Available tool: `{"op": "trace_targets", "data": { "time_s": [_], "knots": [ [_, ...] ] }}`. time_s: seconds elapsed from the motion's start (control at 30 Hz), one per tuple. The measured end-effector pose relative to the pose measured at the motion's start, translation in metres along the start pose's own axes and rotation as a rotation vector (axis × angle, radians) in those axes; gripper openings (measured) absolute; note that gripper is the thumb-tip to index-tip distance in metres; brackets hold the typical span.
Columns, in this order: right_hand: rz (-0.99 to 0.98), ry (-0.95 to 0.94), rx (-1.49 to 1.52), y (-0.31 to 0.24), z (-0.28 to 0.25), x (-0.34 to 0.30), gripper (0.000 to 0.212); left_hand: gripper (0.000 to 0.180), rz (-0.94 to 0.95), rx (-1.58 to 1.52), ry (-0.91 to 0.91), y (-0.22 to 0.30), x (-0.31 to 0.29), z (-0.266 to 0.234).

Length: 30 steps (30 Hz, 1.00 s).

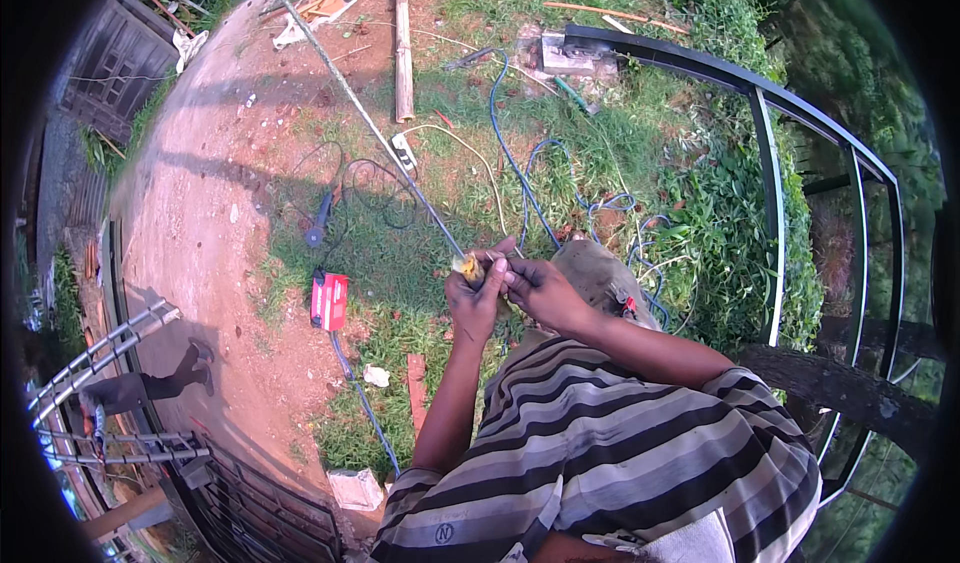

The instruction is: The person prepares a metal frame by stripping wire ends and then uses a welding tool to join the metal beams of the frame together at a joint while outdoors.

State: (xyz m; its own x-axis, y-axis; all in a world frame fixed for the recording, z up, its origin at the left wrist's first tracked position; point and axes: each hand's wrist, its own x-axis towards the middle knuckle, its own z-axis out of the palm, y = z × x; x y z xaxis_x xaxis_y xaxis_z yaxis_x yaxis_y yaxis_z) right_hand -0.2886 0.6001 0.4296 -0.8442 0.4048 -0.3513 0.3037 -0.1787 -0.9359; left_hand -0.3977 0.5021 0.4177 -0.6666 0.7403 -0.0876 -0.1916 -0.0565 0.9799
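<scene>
My left hand (475, 295) is closed round a small yellow piece (468, 267) with a pale end. A long thin grey rod or line (370, 123) reaches from that piece toward the far left. My right hand (535, 288) meets the left one, its thumb and fingers pinched together by the left thumb. What lies between those right fingertips is too small to make out. Both hands are in front of my body, above the grass.
An angle grinder (318, 225), a red machine (328, 301) and a white power strip (403, 151) lie to the left. Blue cable (520, 173) loops ahead. A dark metal frame (770, 163) stands right, a wooden post (403, 53) lies ahead. A person (150, 388) is far left, beside metal frames.
</scene>
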Motion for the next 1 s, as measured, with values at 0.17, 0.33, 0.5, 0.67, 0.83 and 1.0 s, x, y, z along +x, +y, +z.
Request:
{"op": "trace_targets", "data": {
  "time_s": [0.17,0.33,0.5,0.67,0.83,1.0],
  "knots": [
    [-0.297,0.252,-0.161,-0.005,-0.045,0.128,0.020,0.014,-0.025,0.072,0.165,-0.030,0.132,0.003],
    [-0.160,0.184,-0.151,-0.013,-0.113,0.285,0.017,0.014,-0.009,0.239,0.264,-0.070,0.294,0.002],
    [-0.163,0.025,-0.344,-0.035,-0.183,0.463,0.020,0.007,-0.271,0.330,0.253,-0.085,0.464,-0.019],
    [-0.148,-0.054,-0.309,-0.049,-0.247,0.572,0.025,0.010,-0.410,0.229,0.233,-0.109,0.586,-0.022],
    [-0.070,0.005,-0.413,-0.066,-0.284,0.640,0.016,0.017,-0.533,0.280,0.254,-0.116,0.659,-0.011],
    [-0.185,0.058,-0.587,-0.101,-0.285,0.699,0.009,0.022,-0.565,0.140,0.315,-0.087,0.713,-0.029]
  ]
}}
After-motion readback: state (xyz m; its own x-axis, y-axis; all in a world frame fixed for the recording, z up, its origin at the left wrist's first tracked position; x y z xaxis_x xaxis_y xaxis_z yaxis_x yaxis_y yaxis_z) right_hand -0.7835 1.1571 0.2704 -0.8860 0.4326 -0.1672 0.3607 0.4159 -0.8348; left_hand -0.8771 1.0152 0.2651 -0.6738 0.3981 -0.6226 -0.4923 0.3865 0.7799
